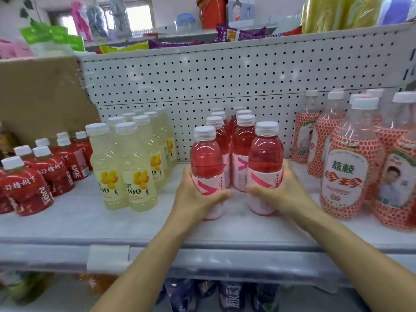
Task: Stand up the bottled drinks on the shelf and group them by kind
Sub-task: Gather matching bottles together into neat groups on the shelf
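shelf [67, 221]: "juice" bottles [29, 190], "100" bottles [137, 176], "v" bottles [265, 154]

One head-worn wide-angle view only. Looks forward and down at the shelf [67, 224] from right in front, close. Forearms enter bottom centre; left hand [195, 194] grips left pink bottle [206, 158], right hand [279, 190] grips right pink bottle [265, 154], mid-frame. Pegboard back [202, 82] fills upper middle, bowed by lens. Dark packs [231, 296] below show along bottom edge.
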A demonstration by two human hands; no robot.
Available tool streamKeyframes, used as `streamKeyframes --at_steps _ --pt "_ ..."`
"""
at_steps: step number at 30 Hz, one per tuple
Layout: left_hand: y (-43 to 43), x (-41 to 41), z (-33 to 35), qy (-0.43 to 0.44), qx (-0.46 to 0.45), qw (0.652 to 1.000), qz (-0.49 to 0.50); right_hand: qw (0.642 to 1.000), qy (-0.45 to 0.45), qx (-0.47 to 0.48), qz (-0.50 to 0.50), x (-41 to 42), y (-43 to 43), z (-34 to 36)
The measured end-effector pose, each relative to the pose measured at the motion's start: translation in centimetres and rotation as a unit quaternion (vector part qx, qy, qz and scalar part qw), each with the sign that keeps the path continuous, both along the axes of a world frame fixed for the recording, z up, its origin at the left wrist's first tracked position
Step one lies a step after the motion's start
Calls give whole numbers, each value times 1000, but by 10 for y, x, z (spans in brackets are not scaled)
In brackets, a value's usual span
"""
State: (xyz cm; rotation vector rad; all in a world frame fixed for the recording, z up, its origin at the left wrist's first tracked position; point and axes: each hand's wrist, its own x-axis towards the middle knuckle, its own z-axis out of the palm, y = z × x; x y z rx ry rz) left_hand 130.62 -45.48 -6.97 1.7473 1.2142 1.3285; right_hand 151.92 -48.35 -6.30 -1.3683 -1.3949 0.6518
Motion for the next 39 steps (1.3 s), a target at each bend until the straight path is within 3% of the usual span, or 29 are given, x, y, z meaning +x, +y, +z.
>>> streamKeyframes --at_steps 4,9,22,30,32,34,37,39 --pt "3 1 -7 23 -11 1000 2 994 -100 -36 -32 2 -3 -19" --pt "12 0 -10 46 -46 997 -36 994 -95 -41 -20 -4 -3 -12" --pt "11 9 -6 49 -37 998 -30 995 -84 -42 -21 -22 2 -8" --pt "3 2 1 51 -66 995 -63 988 -128 -77 -22 -23 -29 0" --pt "-13 -2 2 92 -22 995 -18 986 -148 -59 -40 -18 -48 1" --pt "-39 -2 0 146 115 982 46 984 -166 -4 -64 -9 -67 3" --pt "-75 14 -9 214 288 933 -28 969 -177 127 -115 15 -89 6" --pt "-83 35 -11 229 283 926 -100 946 -185 213 -162 34 -101 10"
